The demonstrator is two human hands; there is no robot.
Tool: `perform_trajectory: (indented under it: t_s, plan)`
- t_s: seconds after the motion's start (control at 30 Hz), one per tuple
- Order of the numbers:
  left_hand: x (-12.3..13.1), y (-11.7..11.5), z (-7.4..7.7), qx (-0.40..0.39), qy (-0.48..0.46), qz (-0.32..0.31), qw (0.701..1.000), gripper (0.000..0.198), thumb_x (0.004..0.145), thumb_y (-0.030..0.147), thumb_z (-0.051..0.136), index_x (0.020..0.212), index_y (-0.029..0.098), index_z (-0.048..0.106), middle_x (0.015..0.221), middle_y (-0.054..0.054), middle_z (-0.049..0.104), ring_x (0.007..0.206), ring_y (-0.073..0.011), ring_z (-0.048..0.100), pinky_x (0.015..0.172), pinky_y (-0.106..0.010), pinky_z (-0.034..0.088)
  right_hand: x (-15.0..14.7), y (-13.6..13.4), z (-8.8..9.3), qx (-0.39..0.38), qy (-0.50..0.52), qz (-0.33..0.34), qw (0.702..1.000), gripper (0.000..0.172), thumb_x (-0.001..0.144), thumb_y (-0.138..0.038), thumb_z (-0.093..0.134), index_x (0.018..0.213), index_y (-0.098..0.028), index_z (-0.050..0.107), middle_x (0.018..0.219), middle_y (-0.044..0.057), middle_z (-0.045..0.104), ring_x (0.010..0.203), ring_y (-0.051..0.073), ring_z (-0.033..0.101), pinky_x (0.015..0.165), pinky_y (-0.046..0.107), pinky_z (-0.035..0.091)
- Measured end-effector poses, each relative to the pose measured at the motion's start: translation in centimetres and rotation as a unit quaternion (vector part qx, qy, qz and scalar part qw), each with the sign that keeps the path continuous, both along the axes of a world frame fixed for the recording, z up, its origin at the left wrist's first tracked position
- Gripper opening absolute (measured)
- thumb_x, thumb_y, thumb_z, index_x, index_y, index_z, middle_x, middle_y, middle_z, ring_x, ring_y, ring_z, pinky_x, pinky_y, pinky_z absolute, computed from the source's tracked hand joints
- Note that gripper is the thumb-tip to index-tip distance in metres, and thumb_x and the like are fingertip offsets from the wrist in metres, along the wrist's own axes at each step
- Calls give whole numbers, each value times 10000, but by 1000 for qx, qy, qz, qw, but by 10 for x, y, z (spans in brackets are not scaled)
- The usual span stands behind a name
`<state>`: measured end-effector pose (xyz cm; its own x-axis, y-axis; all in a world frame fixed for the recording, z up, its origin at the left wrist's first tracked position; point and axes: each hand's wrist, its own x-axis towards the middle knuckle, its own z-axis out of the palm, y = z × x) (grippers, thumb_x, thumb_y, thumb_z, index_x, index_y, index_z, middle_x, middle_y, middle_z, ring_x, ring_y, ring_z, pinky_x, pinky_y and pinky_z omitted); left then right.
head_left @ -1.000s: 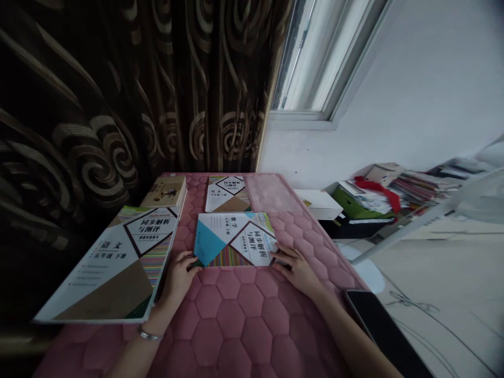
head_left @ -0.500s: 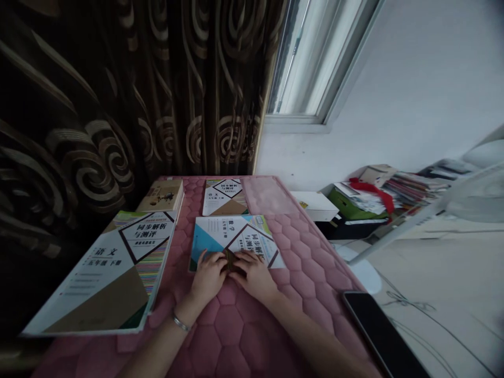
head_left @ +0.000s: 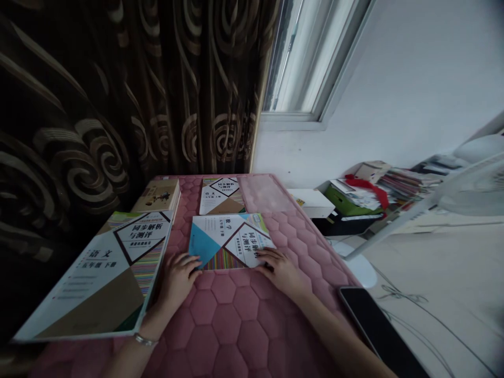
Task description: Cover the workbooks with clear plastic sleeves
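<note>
A workbook with a blue triangle and striped cover (head_left: 226, 240) lies flat on the pink quilted table mat (head_left: 236, 315). My left hand (head_left: 179, 275) rests at its near left corner, fingers stretched out and touching the edge. My right hand (head_left: 281, 269) lies on its near right corner, fingers flat on the cover. A silver bracelet (head_left: 145, 340) is on my left wrist.
A larger workbook (head_left: 100, 273) lies at the left, partly over the table edge. A brown book (head_left: 157, 195) and another workbook (head_left: 218, 195) lie at the back. A dark phone (head_left: 378, 331) sits at the right edge. Curtain behind, cluttered floor at right.
Half a second ago both hands were together at the middle of the workbook's near edge; now they have spread apart to its two near corners.
</note>
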<state>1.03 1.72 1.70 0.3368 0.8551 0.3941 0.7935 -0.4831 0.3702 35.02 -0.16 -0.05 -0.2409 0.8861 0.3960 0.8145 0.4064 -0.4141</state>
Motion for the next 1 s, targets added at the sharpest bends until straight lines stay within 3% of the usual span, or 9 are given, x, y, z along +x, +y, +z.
perform_trajectory:
  t_s: [0.2,0.33,0.43,0.6,0.87,1.0]
  plan:
    - [-22,2,-17,8,-62,-8,998,231,811,153,600,950,265,746,1088,-42,744,1022,-231,678,944,-433,532,49,-4,-5,4,64,11,998,168,885,-317,609,967,-246,737,1121,69,721,1088,237,643,970,462,514]
    - [-21,2,-20,-2,-101,3,995,369,797,126,586,1131,255,674,1099,-47,742,1037,-219,683,938,-409,542,52,-4,-9,7,82,17,996,184,900,-316,589,978,-245,740,1122,73,722,1106,237,637,978,470,517]
    - [-21,0,-19,-43,-139,15,989,567,795,113,565,1340,263,514,1112,-37,742,1046,-207,683,952,-413,532,52,-3,-10,6,80,16,997,193,901,-303,581,983,-249,746,1120,75,724,1118,245,633,981,483,518]
    - [-22,-2,-19,-112,-193,12,975,670,817,93,477,1454,259,355,1161,-53,726,1007,-184,698,901,-394,558,55,-3,-12,-3,83,22,996,206,899,-289,571,1006,-258,744,1143,64,718,1140,240,623,998,482,512]
    - [-25,1,-26,-103,-173,20,979,674,802,58,478,1444,236,380,1145,-52,731,1140,-180,638,966,-407,525,58,-2,-18,-12,91,22,996,253,902,-275,522,1022,-253,743,1158,71,710,1142,246,620,996,479,514]
    - [-20,-6,-16,-58,-97,7,994,570,805,40,477,1340,231,530,1211,-69,698,1199,-207,597,1023,-442,488,54,-8,-8,-3,47,19,999,267,906,-276,501,1046,-248,726,1173,74,699,1169,251,599,1028,499,479]
